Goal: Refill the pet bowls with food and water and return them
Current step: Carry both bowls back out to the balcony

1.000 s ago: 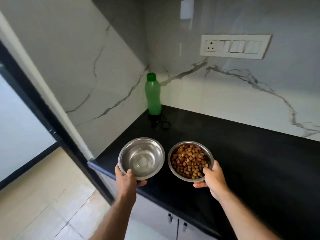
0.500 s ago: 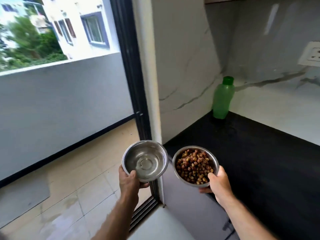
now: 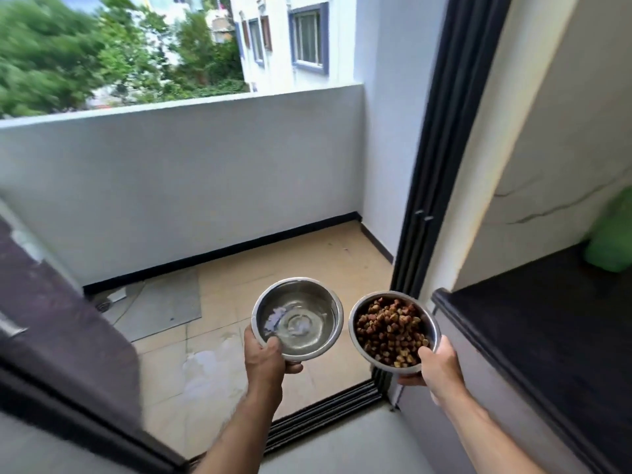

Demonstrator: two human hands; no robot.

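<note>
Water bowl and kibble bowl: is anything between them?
Nothing. In the head view a narrow bare gap separates the water bowl in the left hand from the kibble bowl in the right hand; only balcony floor shows below.

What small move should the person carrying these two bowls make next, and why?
Probably step over the door track onto the balcony floor, keeping both bowls level. The left hand holds the water bowl, the right hand the kibble bowl, both still in the air at the threshold.

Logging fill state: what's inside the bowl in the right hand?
The steel bowl held by the right hand is heaped with brown kibble. The kibble covers the bowl's bottom, so its depth cannot be seen. The thumb lies over the near rim.
</note>
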